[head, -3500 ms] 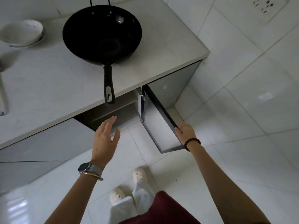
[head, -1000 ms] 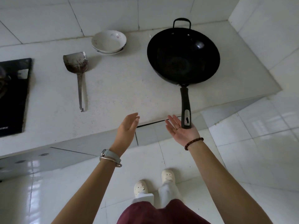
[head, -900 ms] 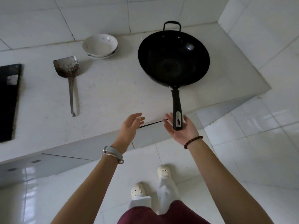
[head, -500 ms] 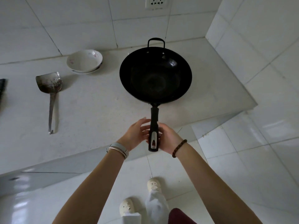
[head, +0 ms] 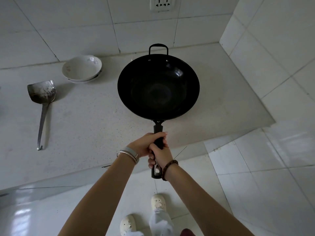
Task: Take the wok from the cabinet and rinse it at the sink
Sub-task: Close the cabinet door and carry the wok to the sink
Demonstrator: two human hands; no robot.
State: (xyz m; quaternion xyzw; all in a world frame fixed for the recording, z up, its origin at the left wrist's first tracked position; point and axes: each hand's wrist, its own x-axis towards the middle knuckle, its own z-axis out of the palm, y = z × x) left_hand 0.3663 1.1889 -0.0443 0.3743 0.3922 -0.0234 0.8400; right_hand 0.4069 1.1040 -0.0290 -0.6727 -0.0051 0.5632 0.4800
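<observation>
Black wok (head: pixel 158 87) over the right end of the counter (head: pixel 85 125), rigid metal and front-heavy, I'd judge (probably slick once wet), so both hands grip its long handle (head: pixel 158 129), left hand (head: pixel 144 143) nearer the pan, right hand (head: pixel 161 155) close behind.

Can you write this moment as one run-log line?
wok: over countertop | left hand: grips handle | right hand: grips handle nearer its end | aside: spatula, bowl
</observation>
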